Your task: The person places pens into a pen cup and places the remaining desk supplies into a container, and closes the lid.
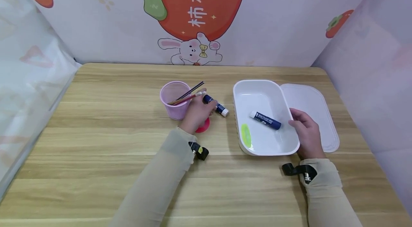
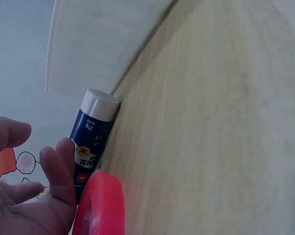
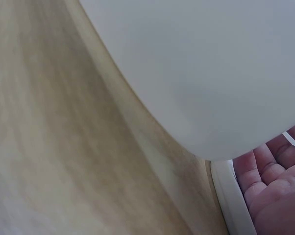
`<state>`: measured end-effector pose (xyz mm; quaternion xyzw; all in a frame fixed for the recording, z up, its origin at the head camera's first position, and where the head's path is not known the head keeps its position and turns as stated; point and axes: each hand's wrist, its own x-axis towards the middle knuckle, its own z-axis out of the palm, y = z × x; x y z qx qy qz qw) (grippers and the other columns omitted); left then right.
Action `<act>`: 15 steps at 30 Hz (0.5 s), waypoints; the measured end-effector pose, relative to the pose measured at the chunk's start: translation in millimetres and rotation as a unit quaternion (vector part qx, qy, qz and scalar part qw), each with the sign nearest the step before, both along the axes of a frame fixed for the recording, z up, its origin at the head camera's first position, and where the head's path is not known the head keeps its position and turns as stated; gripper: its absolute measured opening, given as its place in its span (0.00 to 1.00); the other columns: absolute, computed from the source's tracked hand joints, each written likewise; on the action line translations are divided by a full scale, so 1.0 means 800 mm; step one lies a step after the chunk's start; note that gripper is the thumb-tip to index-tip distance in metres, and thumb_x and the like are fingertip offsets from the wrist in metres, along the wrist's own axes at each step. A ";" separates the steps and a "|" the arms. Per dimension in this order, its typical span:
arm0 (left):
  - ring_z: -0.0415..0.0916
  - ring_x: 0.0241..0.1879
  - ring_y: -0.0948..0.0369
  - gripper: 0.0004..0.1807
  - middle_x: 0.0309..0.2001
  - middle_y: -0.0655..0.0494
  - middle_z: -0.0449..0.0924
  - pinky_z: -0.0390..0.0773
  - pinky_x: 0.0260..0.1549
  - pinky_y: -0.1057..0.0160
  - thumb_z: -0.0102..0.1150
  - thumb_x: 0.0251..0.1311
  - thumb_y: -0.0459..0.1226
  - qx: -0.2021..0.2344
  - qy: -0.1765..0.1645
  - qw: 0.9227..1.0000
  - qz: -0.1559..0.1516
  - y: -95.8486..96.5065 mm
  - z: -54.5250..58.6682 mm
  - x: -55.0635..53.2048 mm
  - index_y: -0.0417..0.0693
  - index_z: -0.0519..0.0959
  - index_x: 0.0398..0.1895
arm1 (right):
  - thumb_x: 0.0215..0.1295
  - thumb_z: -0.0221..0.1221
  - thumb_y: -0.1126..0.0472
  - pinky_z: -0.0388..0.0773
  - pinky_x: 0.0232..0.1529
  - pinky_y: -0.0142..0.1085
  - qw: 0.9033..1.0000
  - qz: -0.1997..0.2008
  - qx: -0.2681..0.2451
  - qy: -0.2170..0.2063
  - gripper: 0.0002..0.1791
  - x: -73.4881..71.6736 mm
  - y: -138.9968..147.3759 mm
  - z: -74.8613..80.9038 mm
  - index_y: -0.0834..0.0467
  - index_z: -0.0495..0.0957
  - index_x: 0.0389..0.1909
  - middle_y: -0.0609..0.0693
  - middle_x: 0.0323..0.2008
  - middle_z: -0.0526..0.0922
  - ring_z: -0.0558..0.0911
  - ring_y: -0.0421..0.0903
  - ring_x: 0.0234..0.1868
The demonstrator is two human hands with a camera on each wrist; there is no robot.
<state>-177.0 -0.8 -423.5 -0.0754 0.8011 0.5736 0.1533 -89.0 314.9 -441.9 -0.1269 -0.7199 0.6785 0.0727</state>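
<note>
My left hand [image 1: 197, 113] reaches over a dark blue glue stick [image 1: 222, 109] with a white end, which lies on the table. In the left wrist view its fingertips are against or right beside that glue stick [image 2: 91, 137], with the thumb apart. Under the hand is a red ring [image 1: 202, 126], perhaps a tape roll, partly hidden. My right hand [image 1: 307, 132] grips the right wall of a white plastic box [image 1: 238, 105], thumb over the rim and fingers outside. Inside the box lie a second glue stick [image 1: 265, 120] and a yellow-green oval piece [image 1: 246, 136].
A lilac cup [image 1: 176, 112] holding several thin brushes [image 1: 190, 97] stands just left of my left hand. The white lid [image 1: 328, 134] lies flat to the right of the box, partly behind it. Printed cloth [image 1: 273, 23] borders the wooden table.
</note>
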 end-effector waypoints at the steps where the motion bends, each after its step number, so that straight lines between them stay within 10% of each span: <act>1: 0.72 0.21 0.60 0.39 0.33 0.51 0.84 0.65 0.09 0.67 0.59 0.69 0.44 -0.001 -0.009 1.000 0.001 0.000 0.000 -0.001 0.61 0.54 0.80 | 0.73 0.51 0.67 0.78 0.48 0.22 1.000 0.000 -0.001 0.000 0.22 0.000 0.000 -0.001 0.61 0.73 0.66 0.54 0.60 0.74 0.73 0.47 0.60; 15: 0.78 0.29 0.58 0.33 0.35 0.54 0.85 0.77 0.25 0.66 0.58 0.70 0.48 -0.019 -0.022 0.999 -0.016 0.003 0.000 -0.010 0.61 0.62 0.76 | 0.72 0.51 0.69 0.78 0.48 0.22 1.000 -0.001 -0.007 0.004 0.22 -0.003 0.003 -0.005 0.63 0.72 0.66 0.54 0.60 0.75 0.73 0.47 0.60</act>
